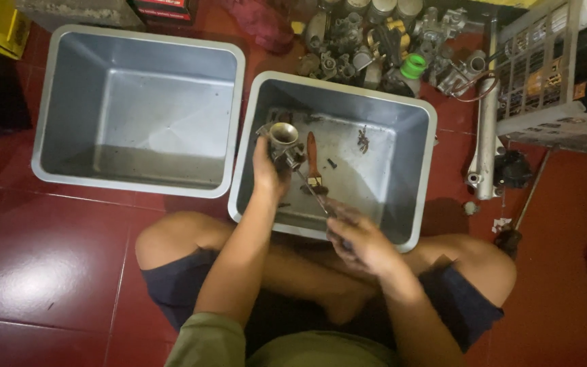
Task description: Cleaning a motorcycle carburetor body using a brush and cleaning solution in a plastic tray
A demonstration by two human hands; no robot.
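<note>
I sit cross-legged on a red tiled floor, over a grey metal tub (424, 136). My left hand (268, 170) grips a small metal carburettor-like part (282, 141) above the tub's near left side. My right hand (358, 238) holds a thin screwdriver-like tool (312, 191) whose tip points up at that part. A paintbrush with a reddish-brown handle (312, 156) lies on the tub's floor beside it, with a few small dark bits (363, 138) further right.
A second grey tub (45, 88) stands to the left. A heap of metal engine parts (375, 41) with a green cap (414, 66) lies beyond. A silver tube (486, 136) and a wire rack (552, 68) are at the right.
</note>
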